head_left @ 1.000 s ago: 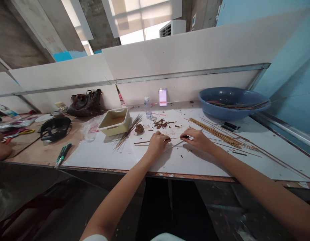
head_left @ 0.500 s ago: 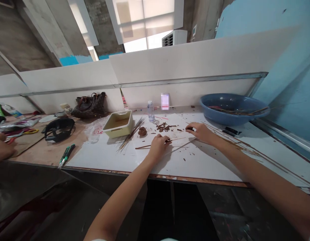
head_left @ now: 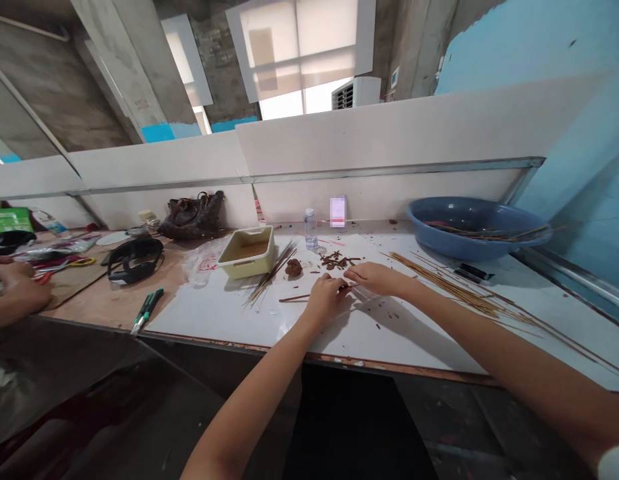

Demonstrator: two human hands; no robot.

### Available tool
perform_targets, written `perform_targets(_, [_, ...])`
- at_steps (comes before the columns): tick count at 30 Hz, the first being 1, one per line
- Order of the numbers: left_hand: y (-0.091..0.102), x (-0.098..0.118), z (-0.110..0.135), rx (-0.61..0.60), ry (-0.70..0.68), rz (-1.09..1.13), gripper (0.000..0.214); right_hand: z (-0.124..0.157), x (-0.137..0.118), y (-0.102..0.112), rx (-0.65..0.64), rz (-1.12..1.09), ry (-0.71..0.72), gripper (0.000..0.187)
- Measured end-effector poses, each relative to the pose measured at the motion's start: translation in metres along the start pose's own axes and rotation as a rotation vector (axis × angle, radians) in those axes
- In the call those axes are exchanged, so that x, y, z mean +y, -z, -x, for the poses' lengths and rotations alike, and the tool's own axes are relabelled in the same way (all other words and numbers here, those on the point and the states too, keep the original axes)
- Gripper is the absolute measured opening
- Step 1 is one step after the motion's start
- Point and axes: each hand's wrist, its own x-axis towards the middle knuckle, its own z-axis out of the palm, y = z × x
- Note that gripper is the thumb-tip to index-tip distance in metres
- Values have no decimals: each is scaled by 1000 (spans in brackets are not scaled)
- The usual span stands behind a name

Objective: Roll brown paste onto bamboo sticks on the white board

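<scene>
My left hand (head_left: 327,298) is closed around a thin stick (head_left: 293,299), whose brown-coated end sticks out to the left above the white board. My right hand (head_left: 374,277) is right beside it, its fingertips pinched together at the stick's other end. What lies between those fingertips is too small to make out. Just behind my hands is a scatter of small dark brown pieces (head_left: 338,259). A rough brown lump (head_left: 293,269), like clay or dough, sits to their left. Several thin, bare sticks (head_left: 272,273) lie in a loose bundle farther left.
A yellow tub (head_left: 247,267) of brownish liquid, a water bottle (head_left: 310,230) and an upright phone (head_left: 338,212) stand behind. At right are a blue basin (head_left: 479,230) and long sticks (head_left: 449,287). Green-handled pliers (head_left: 148,310) lie left, near another person's hand (head_left: 22,290).
My right hand has moved left from beside the brown pieces to my left hand, which still holds the stick. The whole view has shifted slightly.
</scene>
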Motion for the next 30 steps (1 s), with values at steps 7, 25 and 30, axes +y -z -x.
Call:
perform_targets(7, [3, 10, 0, 15, -9, -1, 18, 36, 3, -24, 30, 16, 6, 19])
perform_targets(25, [-2, 36, 48, -203, 303, -246, 68, 48, -68, -54, -49, 12, 13, 93])
perform_targets(30, [-13, 35, 82, -196, 232, -244, 68, 73, -78, -81, -52, 74, -5, 95])
